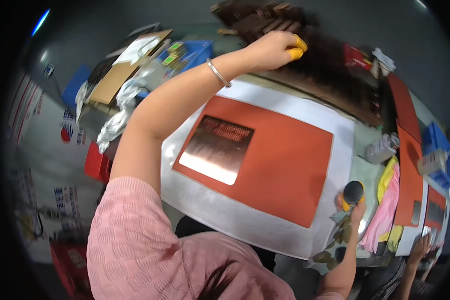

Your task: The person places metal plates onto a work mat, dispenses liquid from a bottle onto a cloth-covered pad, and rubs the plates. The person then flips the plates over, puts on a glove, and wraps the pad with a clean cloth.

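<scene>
My left hand (277,50) reaches across to the far side of the table, yellow cots on its fingertips. Its fingers are curled together at the edge of a blurred stack of dark plates (315,75); what they hold, if anything, is hidden. Low on the right, my right hand (356,210) grips a round black pad (353,192), with yellow showing at the fingers around it. Between my arms a shiny copper-brown metal plate (217,150) with lettering along its top lies on the left part of an orange-red mat (290,165). White sheeting (210,210) lies beneath the mat.
A bottle (380,149) and pink cloth (383,210) lie right of the mat. Dark round pads (325,257) sit at the near right corner. A blue bin (200,50) and crumpled white wrapping (117,122) are left. Another person's hand (420,249) works at far right.
</scene>
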`<state>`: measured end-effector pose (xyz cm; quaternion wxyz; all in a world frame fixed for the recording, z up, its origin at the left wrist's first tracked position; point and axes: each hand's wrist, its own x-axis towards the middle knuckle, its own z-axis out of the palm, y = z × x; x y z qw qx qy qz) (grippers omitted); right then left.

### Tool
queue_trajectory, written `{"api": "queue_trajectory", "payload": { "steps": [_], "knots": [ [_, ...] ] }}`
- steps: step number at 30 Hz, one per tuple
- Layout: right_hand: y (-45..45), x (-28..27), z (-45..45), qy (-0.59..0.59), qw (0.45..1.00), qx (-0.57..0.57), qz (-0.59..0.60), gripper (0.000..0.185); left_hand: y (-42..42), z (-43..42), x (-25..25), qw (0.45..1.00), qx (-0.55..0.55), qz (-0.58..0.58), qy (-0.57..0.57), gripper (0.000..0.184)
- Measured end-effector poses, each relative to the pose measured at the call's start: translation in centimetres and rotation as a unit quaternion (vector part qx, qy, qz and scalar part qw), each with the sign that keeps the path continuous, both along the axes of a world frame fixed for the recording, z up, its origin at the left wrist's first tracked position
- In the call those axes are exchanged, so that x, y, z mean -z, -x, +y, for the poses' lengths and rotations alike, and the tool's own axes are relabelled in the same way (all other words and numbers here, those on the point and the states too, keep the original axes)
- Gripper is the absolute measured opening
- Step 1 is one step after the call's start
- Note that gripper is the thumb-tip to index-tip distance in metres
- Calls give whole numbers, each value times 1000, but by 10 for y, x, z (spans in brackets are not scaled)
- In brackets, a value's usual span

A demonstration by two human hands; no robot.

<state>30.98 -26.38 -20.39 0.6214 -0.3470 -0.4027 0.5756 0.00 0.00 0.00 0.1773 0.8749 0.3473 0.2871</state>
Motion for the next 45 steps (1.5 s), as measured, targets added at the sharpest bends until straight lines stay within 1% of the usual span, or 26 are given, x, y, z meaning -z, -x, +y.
{"api": "queue_trajectory", "payload": {
  "steps": [2,3,4,5,7,8,11,12,13,14,15,17,18,20,21,24,26,27,29,35,37,39,41,42,43,45],
  "knots": [
    [-36,-22,-8,5,999,-9,-32,25,20,-7,43,999,-8,23,29,25],
    [44,13,18,-29,999,24,-31,23,113,8,49,996,0,85,-25,25],
    [39,3,14,-23,994,55,-92,20,133,-3,69,992,-28,117,46,27],
    [42,-6,12,-17,993,45,-108,20,149,-10,85,993,-35,102,55,27],
    [68,-24,3,47,974,123,-184,18,179,-24,119,986,-37,56,150,28],
    [85,-39,3,24,974,59,-219,18,189,-21,130,986,-20,64,155,28],
    [154,-71,-8,93,969,-55,-222,12,198,-28,139,983,-14,99,152,29],
    [180,-70,-10,56,956,-84,-275,11,199,-26,146,993,-3,51,109,23],
    [206,-68,-10,20,938,-112,-327,10,198,-25,149,992,4,49,114,23],
    [231,-68,-8,-11,927,-165,-337,9,196,-25,152,991,6,33,130,21],
    [253,-67,-5,-40,912,-219,-345,9,195,-24,155,989,8,19,148,19],
    [286,-52,7,-107,899,-272,-327,10,193,-25,157,990,30,7,141,18],
    [295,-45,13,-98,899,-270,-330,10,191,-27,157,990,29,17,137,18],
    [308,-33,22,-183,880,-243,-366,12,189,-25,156,988,14,62,140,21],
    [310,-33,21,-178,881,-240,-367,12,187,-25,156,988,20,61,144,21],
    [312,-31,19,-174,894,-185,-369,14,181,-24,152,987,-28,111,109,22],
    [314,-30,20,-183,891,-173,-377,14,179,-20,140,955,-5,194,223,22],
    [316,-29,20,-197,888,-162,-383,15,179,-19,133,954,-6,195,226,22],
    [318,-28,21,-192,891,-157,-379,15,181,-18,125,932,22,205,298,20],
    [314,-25,21,-194,891,-165,-375,15,190,0,138,924,69,135,351,21],
    [315,-27,21,-191,887,-159,-390,15,190,-1,140,925,84,89,360,21],
    [316,-28,23,-191,890,-164,-380,15,189,5,148,929,84,94,347,21],
    [317,-29,23,-198,887,-148,-391,15,186,8,155,946,67,142,283,21],
    [317,-30,24,-198,887,-151,-388,15,186,9,157,946,65,129,291,21],
    [318,-30,24,-209,882,-139,-398,15,186,8,159,955,89,105,264,21],
    [319,-33,24,-192,887,-148,-392,15,186,5,155,949,83,105,287,21]
  ]
}}
